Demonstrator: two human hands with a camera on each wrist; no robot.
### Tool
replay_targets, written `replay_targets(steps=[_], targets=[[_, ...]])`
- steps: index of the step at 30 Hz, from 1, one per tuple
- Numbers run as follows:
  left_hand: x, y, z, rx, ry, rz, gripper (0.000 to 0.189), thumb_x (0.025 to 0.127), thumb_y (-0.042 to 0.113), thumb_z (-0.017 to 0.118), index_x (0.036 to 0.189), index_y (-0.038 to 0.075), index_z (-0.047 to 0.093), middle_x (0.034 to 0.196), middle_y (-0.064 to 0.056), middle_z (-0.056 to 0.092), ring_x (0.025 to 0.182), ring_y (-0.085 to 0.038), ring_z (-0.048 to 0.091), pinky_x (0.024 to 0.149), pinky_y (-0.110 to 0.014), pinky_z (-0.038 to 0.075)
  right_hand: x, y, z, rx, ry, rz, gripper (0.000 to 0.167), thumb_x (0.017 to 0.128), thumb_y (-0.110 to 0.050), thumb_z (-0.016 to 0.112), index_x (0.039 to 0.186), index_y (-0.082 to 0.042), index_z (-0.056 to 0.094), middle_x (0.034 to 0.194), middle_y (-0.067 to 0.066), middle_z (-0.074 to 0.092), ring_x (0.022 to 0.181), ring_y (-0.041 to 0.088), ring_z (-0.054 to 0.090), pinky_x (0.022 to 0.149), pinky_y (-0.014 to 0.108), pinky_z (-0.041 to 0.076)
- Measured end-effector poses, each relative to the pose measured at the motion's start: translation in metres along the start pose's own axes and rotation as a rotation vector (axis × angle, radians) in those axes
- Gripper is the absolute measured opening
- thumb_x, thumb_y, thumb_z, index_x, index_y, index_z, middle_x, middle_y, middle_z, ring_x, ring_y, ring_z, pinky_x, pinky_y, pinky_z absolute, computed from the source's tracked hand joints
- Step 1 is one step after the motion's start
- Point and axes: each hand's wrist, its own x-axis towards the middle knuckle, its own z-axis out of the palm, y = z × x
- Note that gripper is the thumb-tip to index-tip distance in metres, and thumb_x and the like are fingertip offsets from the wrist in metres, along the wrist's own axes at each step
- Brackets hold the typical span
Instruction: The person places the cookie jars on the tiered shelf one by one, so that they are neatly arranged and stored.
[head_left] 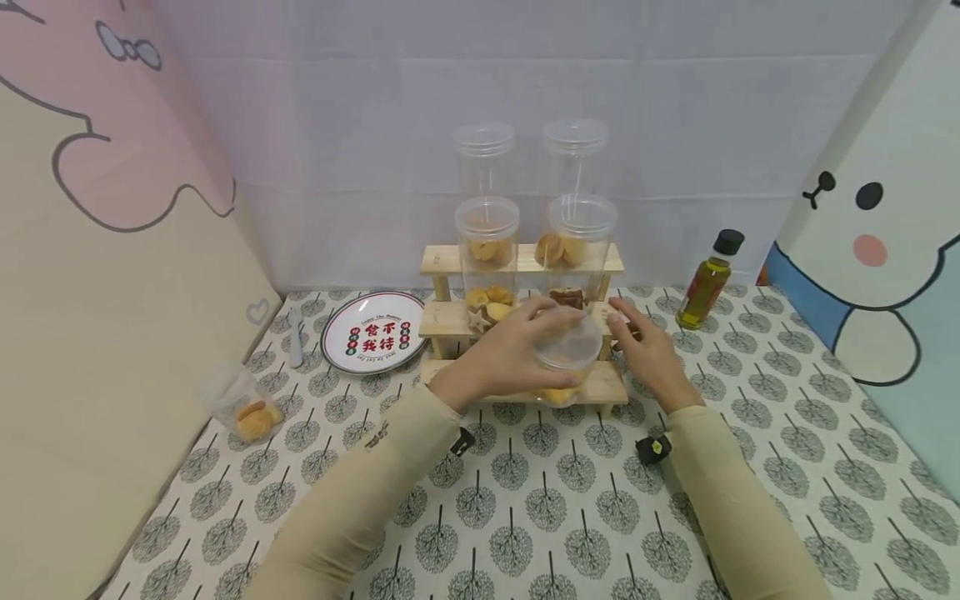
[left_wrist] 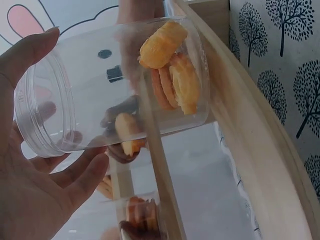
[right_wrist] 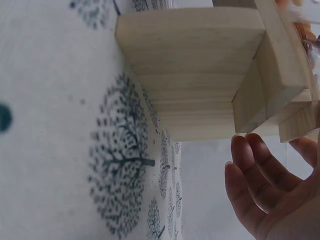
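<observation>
My left hand (head_left: 510, 350) grips a clear plastic jar (left_wrist: 100, 95) near its lid (left_wrist: 42, 105), thumb on one side and fingers on the other. Golden pastries (left_wrist: 162, 45) lie at the jar's bottom. In the head view this jar overlaps the lowest step of a three-step wooden rack (head_left: 611, 385). At the rack's right side is my right hand (head_left: 651, 354), fingers loosely extended and holding nothing. The right wrist view shows its fingertips (right_wrist: 242, 142) right by the rack's wooden end.
Several lidded jars of cookies stand on the upper steps, including a front left one (head_left: 487, 250). Left of the rack lie a plate (head_left: 390, 304), a pale utensil (head_left: 296, 342) and a clear container with pastries (head_left: 240, 404). An oil bottle (head_left: 705, 287) stands at the right.
</observation>
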Motion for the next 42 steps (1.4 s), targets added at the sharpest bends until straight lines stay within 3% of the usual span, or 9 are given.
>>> replay_targets(steps=[5, 11, 18, 25, 42], targets=[[0.005, 0.003, 0.007, -0.003, -0.013, -0.019, 0.084, 0.076, 0.049, 0.084, 0.148, 0.03, 0.048, 0.138, 0.002, 0.046, 0.113, -0.013, 0.053, 0.093, -0.03, 0.053, 0.0, -0.001, 0.0, 0.005, -0.003, 0.0, 0.062, 0.101, -0.063, 0.033, 0.157, -0.036, 0.031, 0.122, 0.019, 0.063, 0.101, 0.035, 0.065, 0.077, 0.049, 0.052], [0.006, 0.008, 0.013, 0.019, -0.013, -0.041, 0.088, 0.076, 0.047, 0.086, 0.151, 0.026, 0.045, 0.142, -0.003, 0.043, 0.118, -0.018, 0.053, 0.1, -0.035, 0.051, 0.0, 0.0, 0.0, 0.022, -0.006, -0.003, 0.062, 0.101, -0.063, 0.034, 0.156, -0.036, 0.032, 0.119, 0.017, 0.063, 0.1, 0.034, 0.064, 0.076, 0.047, 0.053], [0.004, 0.01, 0.017, 0.011, 0.027, -0.081, 0.085, 0.076, 0.047, 0.085, 0.15, 0.027, 0.047, 0.138, -0.006, 0.04, 0.111, -0.018, 0.055, 0.092, -0.032, 0.055, 0.0, 0.001, 0.0, 0.015, -0.006, 0.003, 0.062, 0.101, -0.064, 0.034, 0.156, -0.035, 0.032, 0.117, 0.016, 0.064, 0.099, 0.033, 0.063, 0.073, 0.042, 0.051], [0.003, 0.009, 0.023, 0.006, 0.066, -0.082, 0.084, 0.076, 0.05, 0.084, 0.149, 0.028, 0.047, 0.142, -0.009, 0.038, 0.113, -0.022, 0.056, 0.09, -0.032, 0.056, 0.0, 0.002, 0.001, -0.003, 0.007, -0.026, 0.06, 0.102, -0.062, 0.033, 0.156, -0.036, 0.031, 0.117, 0.017, 0.065, 0.096, 0.031, 0.064, 0.073, 0.046, 0.053], [0.003, 0.011, 0.024, -0.008, 0.059, -0.131, 0.086, 0.076, 0.054, 0.082, 0.15, 0.031, 0.045, 0.139, -0.01, 0.038, 0.112, -0.025, 0.058, 0.091, -0.038, 0.057, 0.0, 0.001, 0.001, -0.009, 0.016, -0.033, 0.06, 0.103, -0.06, 0.032, 0.156, -0.034, 0.032, 0.108, 0.016, 0.065, 0.092, 0.029, 0.064, 0.068, 0.039, 0.05]])
